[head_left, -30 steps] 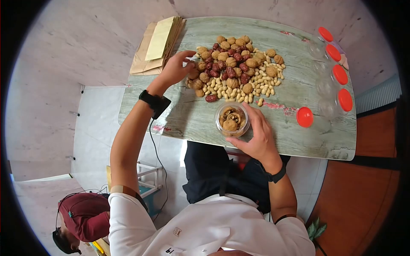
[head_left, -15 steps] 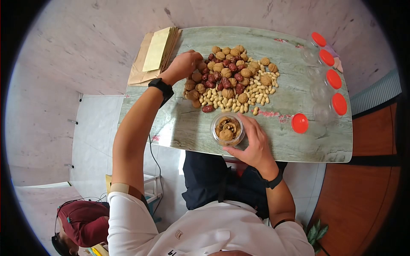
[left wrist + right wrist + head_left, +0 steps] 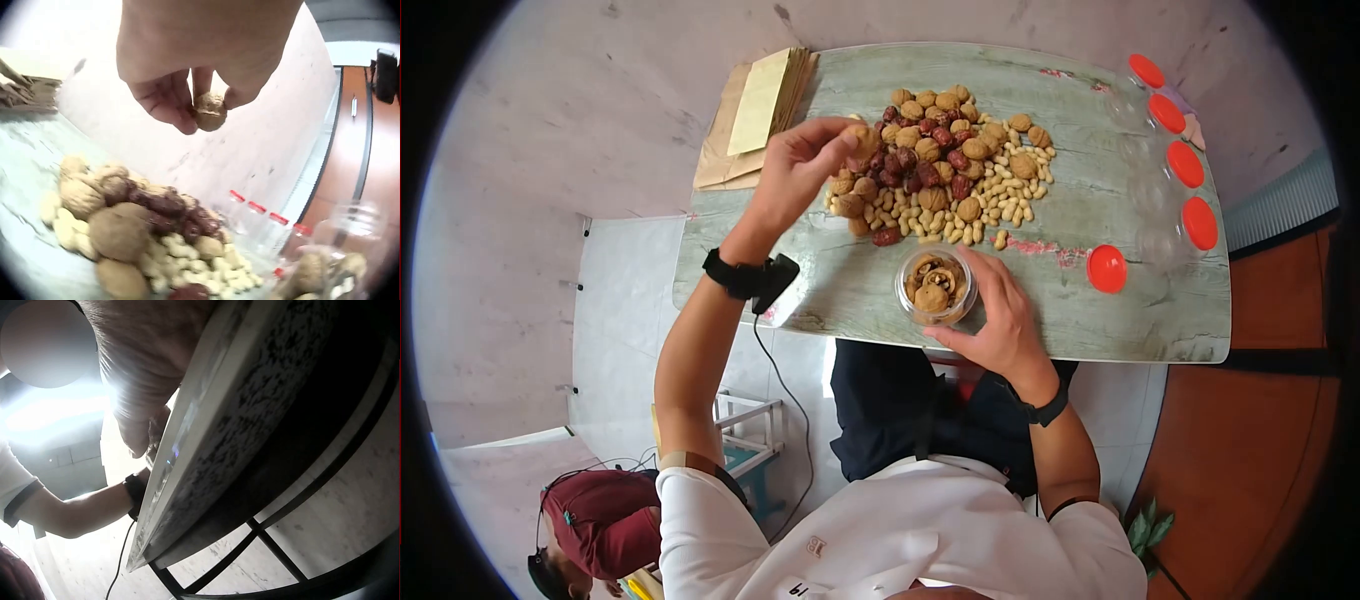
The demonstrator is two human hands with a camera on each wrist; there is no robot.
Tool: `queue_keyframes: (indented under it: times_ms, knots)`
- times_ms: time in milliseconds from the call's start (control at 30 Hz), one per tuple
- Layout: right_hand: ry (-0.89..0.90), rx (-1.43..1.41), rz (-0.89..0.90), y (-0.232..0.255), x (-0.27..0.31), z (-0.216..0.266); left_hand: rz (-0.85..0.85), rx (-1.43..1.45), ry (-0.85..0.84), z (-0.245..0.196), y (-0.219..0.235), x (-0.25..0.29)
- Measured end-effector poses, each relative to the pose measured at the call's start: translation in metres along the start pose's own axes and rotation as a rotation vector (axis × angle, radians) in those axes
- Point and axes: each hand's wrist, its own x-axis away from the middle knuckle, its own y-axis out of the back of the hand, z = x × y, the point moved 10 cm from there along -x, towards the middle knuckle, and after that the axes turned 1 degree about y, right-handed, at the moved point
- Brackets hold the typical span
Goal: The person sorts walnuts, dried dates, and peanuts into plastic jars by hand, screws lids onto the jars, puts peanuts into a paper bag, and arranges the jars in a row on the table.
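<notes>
The left hand (image 3: pixel 798 168) pinches a walnut (image 3: pixel 862 142) between thumb and fingers above the left side of a heap of walnuts, red dates and peanuts (image 3: pixel 1007 190). In the left wrist view that walnut (image 3: pixel 210 112) hangs from the fingertips of the left hand (image 3: pixel 200 50), over the heap. The right hand (image 3: pixel 1005 325) curls its thumb and fingers round the right side of a clear jar (image 3: pixel 903 304) near the table's front edge. Walnuts (image 3: pixel 932 297), some cracked, lie in the jar. The right wrist view shows the right hand (image 3: pixel 147 350) dark at the table's edge.
Several clear jars with red lids (image 3: pixel 1185 164) stand along the table's right side, and a loose red lid (image 3: pixel 1107 269) lies nearer. Brown paper bags (image 3: pixel 722 150) lie at the back left. Another person in a dark red top (image 3: pixel 605 520) is at lower left.
The left hand has drawn back from the heap's left edge and lifted, a walnut now visible in its fingertips. The right hand keeps its hold on the jar.
</notes>
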Motion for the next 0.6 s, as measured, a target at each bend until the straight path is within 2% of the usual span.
queue_keyframes:
  times_ms: [67,100,267,333,400,467,600]
  knots:
    - [0.009,0.006,-0.008,0.000,0.000,0.000,0.178,0.155,0.095,0.000,-0.019,0.017]
    - [0.005,0.004,-0.013,0.001,-0.001,-0.001,0.209,0.194,0.112,-0.004,-0.027,0.024]
    - [0.009,0.017,-0.024,0.003,-0.002,0.001,0.229,0.290,0.059,-0.034,-0.049,0.051]
    - [0.012,0.011,-0.025,0.003,-0.002,0.001,0.389,-0.100,-0.179,-0.073,-0.064,0.066]
    - [-0.010,0.005,-0.018,0.001,-0.001,-0.001,0.462,-0.277,-0.308,-0.098,-0.080,0.080]
    - [-0.003,0.006,-0.029,0.001,0.000,-0.001,0.473,-0.446,-0.586,-0.117,-0.093,0.095]
    - [0.017,-0.012,-0.026,0.001,-0.001,0.000,0.364,-0.407,-0.572,-0.108,-0.078,0.089]
